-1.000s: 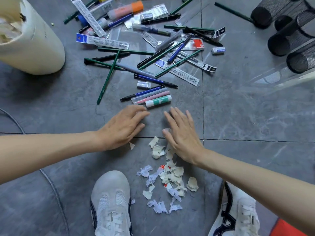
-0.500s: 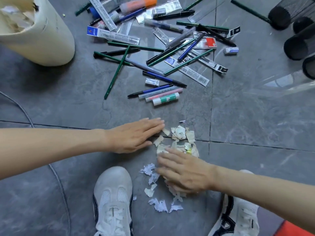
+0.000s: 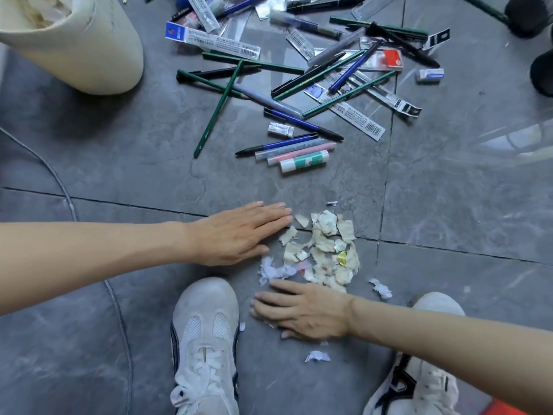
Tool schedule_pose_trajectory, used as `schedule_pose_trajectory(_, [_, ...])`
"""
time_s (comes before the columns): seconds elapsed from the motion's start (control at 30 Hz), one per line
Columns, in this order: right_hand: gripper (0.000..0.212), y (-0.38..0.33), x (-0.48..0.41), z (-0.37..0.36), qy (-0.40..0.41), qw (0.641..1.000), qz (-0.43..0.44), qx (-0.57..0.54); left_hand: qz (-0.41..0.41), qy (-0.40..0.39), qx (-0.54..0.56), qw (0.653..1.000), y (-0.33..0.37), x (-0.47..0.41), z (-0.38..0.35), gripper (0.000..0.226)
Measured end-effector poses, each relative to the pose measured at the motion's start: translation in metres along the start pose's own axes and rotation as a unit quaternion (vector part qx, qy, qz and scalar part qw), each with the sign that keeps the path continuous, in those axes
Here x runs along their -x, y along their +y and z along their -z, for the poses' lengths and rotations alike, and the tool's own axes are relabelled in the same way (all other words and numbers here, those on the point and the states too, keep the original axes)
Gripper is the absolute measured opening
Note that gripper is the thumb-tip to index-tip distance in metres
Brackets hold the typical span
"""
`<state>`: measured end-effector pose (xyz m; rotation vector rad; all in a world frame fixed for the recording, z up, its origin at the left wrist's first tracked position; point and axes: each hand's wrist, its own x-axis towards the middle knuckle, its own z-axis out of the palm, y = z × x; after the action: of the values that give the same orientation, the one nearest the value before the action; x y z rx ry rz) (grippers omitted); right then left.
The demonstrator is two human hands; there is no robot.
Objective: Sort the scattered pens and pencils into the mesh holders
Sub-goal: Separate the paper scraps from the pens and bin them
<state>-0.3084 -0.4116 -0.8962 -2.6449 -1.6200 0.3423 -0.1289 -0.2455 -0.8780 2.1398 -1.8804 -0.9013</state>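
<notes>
Both arms reach in low over the gray stone floor (image 3: 119,160). The left hand (image 3: 239,232) lies flat, palm down, with its fingers straight and close together. Its tips are right at the left edge of a heap of torn paper bits (image 3: 326,250). The right hand (image 3: 302,313) lies flat too, just below the heap, with straight fingers pointing left. Neither hand holds anything. The paper bits are small, crinkly and ragged, mostly cream, some white. The pens and pencils (image 3: 299,85) lie farther up the floor in a crisscross pile of thin green pencils, blue and black pens, shiny clear wrappers and a fat glue stick (image 3: 303,161). The black mesh holders (image 3: 523,16) peek in at the top right corner, well apart from the hands. I cannot see inside them. A smooth cream bin (image 3: 83,46) at the top left has crumpled paper in it.
</notes>
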Motion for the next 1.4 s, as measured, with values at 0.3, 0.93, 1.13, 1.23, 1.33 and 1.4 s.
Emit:
schedule_pose_trajectory(0.3, [0.045,-0.016,-0.005,0.002,0.094,0.994,0.038,-0.030,-0.012,0.004,-0.009,1.000,0.002,-0.002,-0.005,0.061])
schedule_pose_trajectory(0.93, [0.037,-0.037,-0.053,0.015,0.141,0.932,-0.300,-0.146,0.001,0.036,-0.009,0.999,0.010,0.003,-0.001,0.062])
schedule_pose_trajectory(1.13, [0.015,-0.021,-0.057,0.011,0.207,0.912,-0.324,-0.142,0.029,0.049,0.002,0.998,0.019,0.011,-0.001,0.062])
schedule_pose_trajectory(1.23, [0.011,0.003,-0.050,0.016,0.221,0.911,-0.330,-0.111,0.081,0.061,0.050,0.994,0.024,0.011,0.004,0.063])
schedule_pose_trajectory(1.33, [0.012,0.018,-0.030,0.020,0.212,0.926,-0.298,-0.098,0.153,0.079,0.071,0.982,0.023,0.007,0.017,0.060])
schedule_pose_trajectory(1.4, [0.017,0.019,-0.013,0.022,0.203,0.936,-0.268,-0.101,0.154,0.068,0.056,0.984,0.020,0.009,0.031,0.061])
